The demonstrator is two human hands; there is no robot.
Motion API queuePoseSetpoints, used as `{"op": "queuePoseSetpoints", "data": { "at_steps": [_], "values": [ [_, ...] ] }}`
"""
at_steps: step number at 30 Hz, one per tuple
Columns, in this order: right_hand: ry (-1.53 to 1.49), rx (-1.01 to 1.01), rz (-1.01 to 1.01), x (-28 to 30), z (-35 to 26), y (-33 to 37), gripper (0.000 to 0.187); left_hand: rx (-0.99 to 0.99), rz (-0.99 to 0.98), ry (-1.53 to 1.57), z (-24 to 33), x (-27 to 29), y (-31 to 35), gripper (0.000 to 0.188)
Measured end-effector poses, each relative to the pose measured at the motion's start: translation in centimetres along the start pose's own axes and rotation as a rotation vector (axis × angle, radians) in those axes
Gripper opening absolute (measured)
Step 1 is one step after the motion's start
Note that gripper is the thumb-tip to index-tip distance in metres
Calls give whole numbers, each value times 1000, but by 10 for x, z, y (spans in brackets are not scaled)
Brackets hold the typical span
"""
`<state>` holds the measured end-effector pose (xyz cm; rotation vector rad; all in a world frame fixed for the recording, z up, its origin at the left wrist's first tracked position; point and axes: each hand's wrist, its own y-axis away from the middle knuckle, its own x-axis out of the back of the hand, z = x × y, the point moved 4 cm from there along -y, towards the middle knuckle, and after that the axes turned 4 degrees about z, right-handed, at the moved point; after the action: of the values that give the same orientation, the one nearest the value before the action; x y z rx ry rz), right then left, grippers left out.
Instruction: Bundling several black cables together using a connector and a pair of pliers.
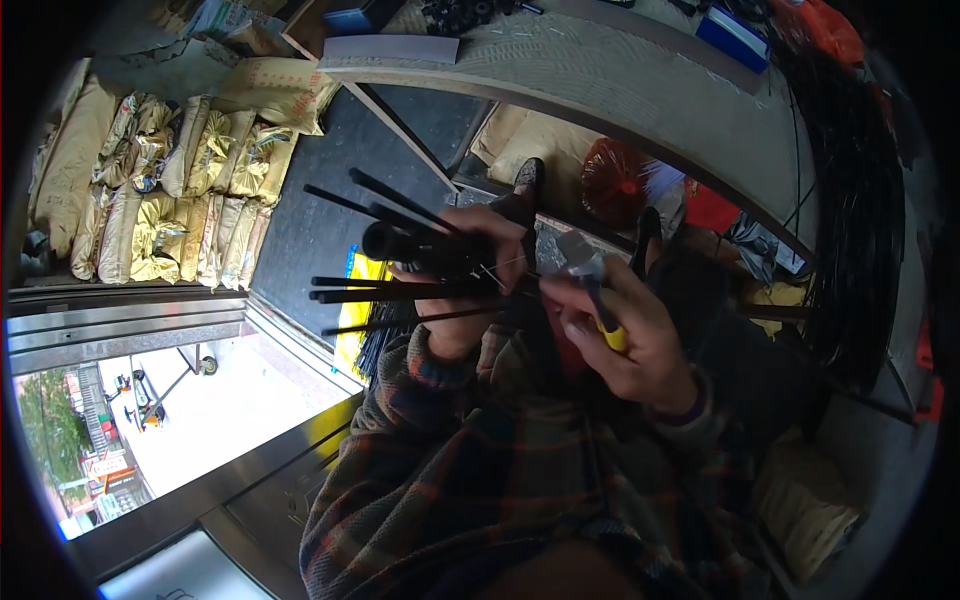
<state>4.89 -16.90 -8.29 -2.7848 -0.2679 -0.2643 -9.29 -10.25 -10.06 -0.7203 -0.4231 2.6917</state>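
Note:
My left hand [455, 325] is closed round a black hub with several thin black rods [375, 290] fanning out to the left; it looks like an umbrella frame. A round, hollow black end [380, 241] shows among the rods. Fine pale wires [488, 272] cross beside the fingers. Close by on the right, my right hand [635, 335] grips a tool with a yellow-and-dark handle [610, 330]. The tool's grey head [574, 250] is blurred, so its exact kind is unclear. It is near the hub, but I cannot tell whether they touch.
A worktable [600, 60] spans the far side, with a blue box [735, 40] on it. Stacked sacks [165, 235] stand at the left. More black rods [385, 335] lie beside a yellow bag [360, 305]. A long bundle of black strands [850, 230] hangs at the right.

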Motion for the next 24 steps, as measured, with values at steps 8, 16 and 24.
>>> {"op": "queuePoseSetpoints", "data": {
  "at_steps": [8, 16, 24],
  "values": [
    [-1353, -648, -523, -38, -5, 45, 18, 56, -141, 96, -11, 8, -4, 52],
    [-1208, -733, -435, -25, 2, 69, 18, 128, -113, 259, -18, 16, 4, 51],
    [-1400, -611, -437, -31, -6, 38, 34, 175, -210, 193, -20, 5, 9, 45]
  ]
}}
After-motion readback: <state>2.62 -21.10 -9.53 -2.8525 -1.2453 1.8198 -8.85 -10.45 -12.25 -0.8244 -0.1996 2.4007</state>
